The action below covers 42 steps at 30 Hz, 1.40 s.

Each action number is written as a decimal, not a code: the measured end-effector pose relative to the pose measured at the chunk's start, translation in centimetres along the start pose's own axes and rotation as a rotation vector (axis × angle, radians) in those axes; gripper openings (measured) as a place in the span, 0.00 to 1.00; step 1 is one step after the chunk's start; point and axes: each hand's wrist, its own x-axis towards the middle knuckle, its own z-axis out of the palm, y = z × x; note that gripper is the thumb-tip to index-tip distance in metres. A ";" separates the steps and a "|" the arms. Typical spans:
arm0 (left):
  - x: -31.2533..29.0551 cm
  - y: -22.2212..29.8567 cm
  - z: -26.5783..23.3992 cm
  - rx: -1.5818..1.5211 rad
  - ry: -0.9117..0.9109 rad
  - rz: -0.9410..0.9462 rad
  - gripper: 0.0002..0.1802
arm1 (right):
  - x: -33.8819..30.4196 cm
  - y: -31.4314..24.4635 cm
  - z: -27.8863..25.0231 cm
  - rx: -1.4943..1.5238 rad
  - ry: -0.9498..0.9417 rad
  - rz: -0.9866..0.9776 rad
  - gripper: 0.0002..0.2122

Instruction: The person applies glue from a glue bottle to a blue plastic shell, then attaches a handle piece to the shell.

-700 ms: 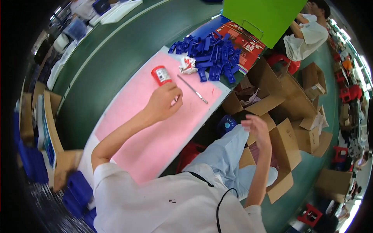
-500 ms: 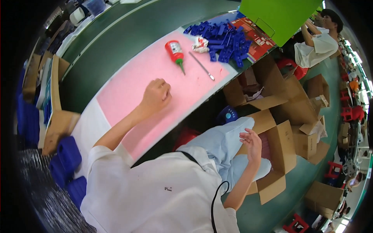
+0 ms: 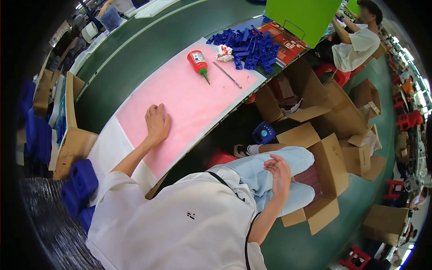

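Note:
My left hand point(image 3: 157, 123) lies on the pink sheet point(image 3: 189, 121) that covers part of the worktable, its fingers loosely bent and nothing visible in it. Above my lap hovers my right hand point(image 3: 280, 175), fingers apart and slightly curled, holding nothing. Farther up the sheet is a red bottle point(image 3: 197, 60) with a green nozzle, lying on its side. Beside it lies a thin metal rod-like tool point(image 3: 227, 75). A crumpled white wad with red stains point(image 3: 224, 53) touches the edge of a pile of blue plastic parts point(image 3: 252, 47).
Open cardboard boxes point(image 3: 330, 162) stand on the floor to my right. A blue device with buttons point(image 3: 264, 133) is under the table edge. Blue plastic pieces point(image 3: 83, 177) sit at the left. A co-worker point(image 3: 355, 45) sits beyond a bright green panel point(image 3: 301, 18).
My left hand has drawn back toward me and left across the pink sheet, its fingers uncurling somewhat. My right hand has shifted slightly left and lower. My legs have moved and the view has shifted.

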 end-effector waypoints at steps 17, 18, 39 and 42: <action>0.8 0.7 -0.5 -0.010 0.015 -0.022 0.26 | 6.2 -2.0 5.6 -0.795 -0.080 -0.130 0.10; 1.0 0.5 -0.4 -0.006 0.018 -0.035 0.26 | 8.5 -2.3 7.3 -0.857 -0.082 -0.180 0.09; 0.3 -0.3 -1.4 -0.204 0.063 -0.115 0.29 | 37.1 1.1 28.6 -1.645 0.284 -0.601 0.22; 0.3 -0.5 -1.2 -0.202 0.058 -0.118 0.29 | 35.5 1.0 28.8 -1.625 0.220 -0.796 0.17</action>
